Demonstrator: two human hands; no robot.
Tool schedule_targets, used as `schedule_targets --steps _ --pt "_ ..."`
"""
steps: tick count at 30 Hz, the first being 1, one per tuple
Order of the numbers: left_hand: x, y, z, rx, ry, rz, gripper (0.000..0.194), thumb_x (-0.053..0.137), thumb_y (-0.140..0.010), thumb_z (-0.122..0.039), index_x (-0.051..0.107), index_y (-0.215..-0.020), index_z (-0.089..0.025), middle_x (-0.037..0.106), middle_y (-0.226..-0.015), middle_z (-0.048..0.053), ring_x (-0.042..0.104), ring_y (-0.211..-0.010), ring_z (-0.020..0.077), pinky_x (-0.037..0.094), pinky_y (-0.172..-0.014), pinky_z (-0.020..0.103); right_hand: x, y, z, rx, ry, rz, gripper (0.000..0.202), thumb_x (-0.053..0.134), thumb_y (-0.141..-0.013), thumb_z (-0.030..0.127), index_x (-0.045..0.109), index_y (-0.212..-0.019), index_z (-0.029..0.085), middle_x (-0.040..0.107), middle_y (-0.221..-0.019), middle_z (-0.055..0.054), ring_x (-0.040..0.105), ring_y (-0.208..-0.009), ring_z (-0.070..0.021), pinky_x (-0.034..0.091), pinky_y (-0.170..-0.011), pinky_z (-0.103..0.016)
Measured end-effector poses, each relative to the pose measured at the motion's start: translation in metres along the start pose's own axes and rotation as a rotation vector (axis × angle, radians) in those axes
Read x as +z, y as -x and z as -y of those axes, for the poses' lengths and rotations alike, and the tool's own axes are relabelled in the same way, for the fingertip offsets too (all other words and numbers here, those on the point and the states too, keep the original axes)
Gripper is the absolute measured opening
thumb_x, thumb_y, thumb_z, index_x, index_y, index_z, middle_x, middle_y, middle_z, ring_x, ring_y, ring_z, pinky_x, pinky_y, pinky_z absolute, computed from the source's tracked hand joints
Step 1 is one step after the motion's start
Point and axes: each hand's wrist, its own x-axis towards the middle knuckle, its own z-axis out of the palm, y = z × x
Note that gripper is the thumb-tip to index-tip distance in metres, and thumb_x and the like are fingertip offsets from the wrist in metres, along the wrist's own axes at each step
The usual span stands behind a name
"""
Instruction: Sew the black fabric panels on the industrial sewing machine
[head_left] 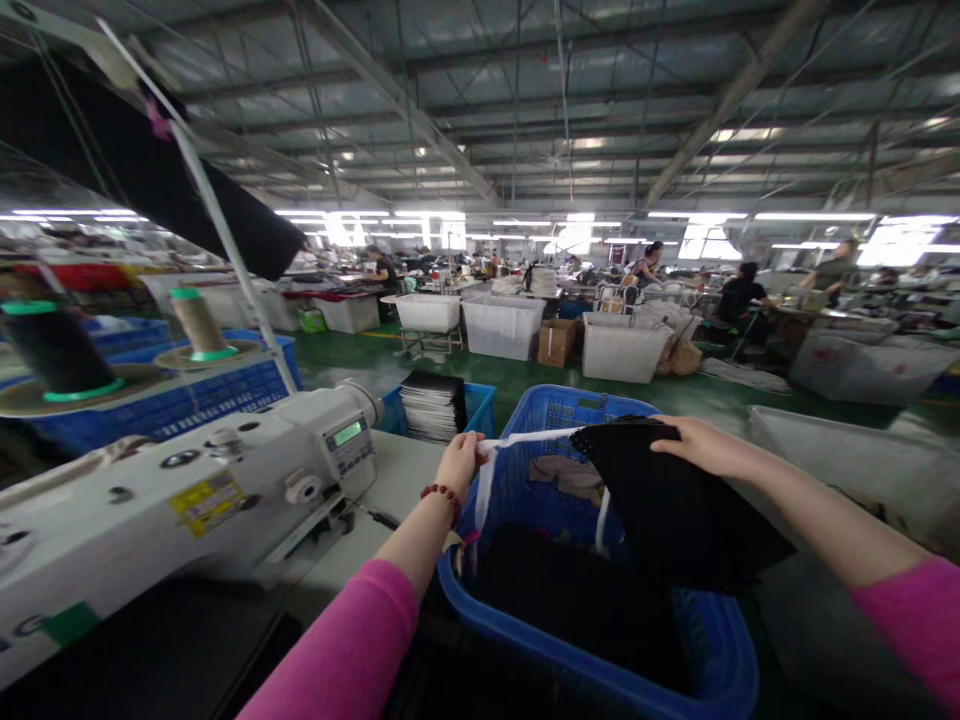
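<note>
My left hand [460, 466] is closed on a white fabric strip [541, 436], which runs taut to the right and also hangs down from my fingers. A stack of black fabric pieces [667, 510] is gripped at its upper edge by my right hand [694, 445], thumb in front. The strip meets the black fabric at its left corner. Both hands are above a blue plastic basket [592, 690]. Inside it lie more black fabric [555, 590] and a crumpled beige cloth [568, 474].
A white sewing machine [247, 480] on a pale table [409, 470] stands at left, with thread cones [196, 322] behind. A blue crate [480, 408] holds stacked pieces [433, 405]. White bins [502, 328] line the green floor [360, 350]. Several people sit or stand farther back.
</note>
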Motion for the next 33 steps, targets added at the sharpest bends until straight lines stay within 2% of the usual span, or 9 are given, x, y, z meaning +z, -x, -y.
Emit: schedule_targets --steps 4,7,9,12,17,23,26,29,33 --pt "0.006 0.001 0.011 -0.030 0.075 0.219 0.053 0.076 -0.079 -0.032 0.056 -0.125 -0.014 0.060 -0.124 0.018 0.060 -0.114 0.0284 0.045 -0.099 0.041 -0.030 0.018 -0.027 0.144 -0.323 -0.124 0.046 0.066 -0.077 0.047 0.069 -0.113 0.020 0.071 -0.115 -0.009 0.063 -0.109 -0.0334 0.050 -0.094 -0.041" --pt "0.018 0.017 0.018 -0.001 0.105 0.314 0.080 0.088 -0.062 -0.027 0.052 -0.133 -0.015 0.047 -0.141 0.021 0.040 -0.135 0.0358 0.032 -0.110 0.045 -0.052 0.028 -0.037 0.167 -0.363 -0.163 0.051 0.068 -0.077 0.045 0.066 -0.123 0.021 0.065 -0.126 -0.011 0.056 -0.120 -0.0332 0.046 -0.101 -0.041" --pt "0.031 0.031 0.015 0.040 0.138 0.378 0.084 0.089 -0.060 -0.028 0.051 -0.135 -0.019 0.045 -0.144 0.017 0.033 -0.139 0.0344 0.026 -0.113 0.044 -0.064 0.027 -0.034 0.157 -0.386 -0.070 0.053 0.071 -0.076 0.042 0.065 -0.125 0.023 0.062 -0.130 -0.010 0.055 -0.122 -0.0323 0.043 -0.104 -0.040" --pt "0.054 0.050 0.000 0.080 0.201 0.491 0.072 0.086 -0.065 -0.035 0.056 -0.130 -0.023 0.058 -0.132 0.012 0.048 -0.129 0.0294 0.032 -0.110 0.041 -0.070 0.012 -0.018 0.091 -0.350 0.174 0.052 0.070 -0.078 0.039 0.064 -0.126 0.022 0.063 -0.129 -0.009 0.057 -0.119 -0.0321 0.042 -0.105 -0.042" --pt "0.085 0.083 -0.024 0.007 0.262 0.630 0.050 0.069 -0.078 -0.056 0.068 -0.101 -0.011 0.070 -0.099 0.014 0.066 -0.097 0.0270 0.049 -0.090 0.040 -0.046 -0.027 0.017 -0.033 -0.365 0.227 0.079 0.076 -0.072 0.035 0.044 -0.144 0.029 0.053 -0.142 -0.003 0.045 -0.131 -0.0313 0.033 -0.112 -0.045" --pt "0.101 0.121 -0.011 -0.083 0.652 0.681 0.055 0.078 -0.076 -0.036 0.060 -0.124 -0.017 0.065 -0.123 0.015 0.061 -0.114 0.0300 0.046 -0.099 0.043 0.012 -0.042 0.051 -0.055 -0.880 0.267 0.102 0.074 -0.078 0.028 0.006 -0.153 0.038 0.038 -0.153 0.000 0.040 -0.136 -0.0235 0.034 -0.112 -0.045" --pt "0.097 0.126 -0.001 -0.191 0.846 0.564 0.059 0.081 -0.072 -0.025 0.059 -0.126 -0.015 0.065 -0.123 0.016 0.064 -0.111 0.0308 0.044 -0.103 0.046 0.033 -0.043 0.062 -0.031 -1.055 0.222 0.101 0.071 -0.081 0.031 0.000 -0.152 0.042 0.040 -0.152 0.002 0.043 -0.134 -0.0206 0.034 -0.112 -0.044" --pt "0.083 0.129 0.001 -0.334 0.844 0.576 0.057 0.080 -0.071 -0.017 0.060 -0.124 -0.012 0.067 -0.119 0.018 0.067 -0.104 0.0324 0.048 -0.099 0.048 0.043 -0.053 0.067 0.022 -1.166 0.140 0.082 0.051 -0.091 0.053 -0.003 -0.151 0.044 0.052 -0.142 -0.001 0.052 -0.126 -0.0216 0.041 -0.106 -0.049" --pt "0.060 0.142 0.004 -0.449 0.842 0.696 0.049 0.076 -0.075 -0.015 0.060 -0.121 -0.008 0.066 -0.118 0.021 0.068 -0.102 0.0342 0.050 -0.097 0.050 0.036 -0.086 0.057 0.110 -1.032 -0.212 0.057 0.022 -0.097 0.058 0.004 -0.149 0.043 0.051 -0.144 -0.004 0.054 -0.124 -0.0172 0.051 -0.096 -0.045"
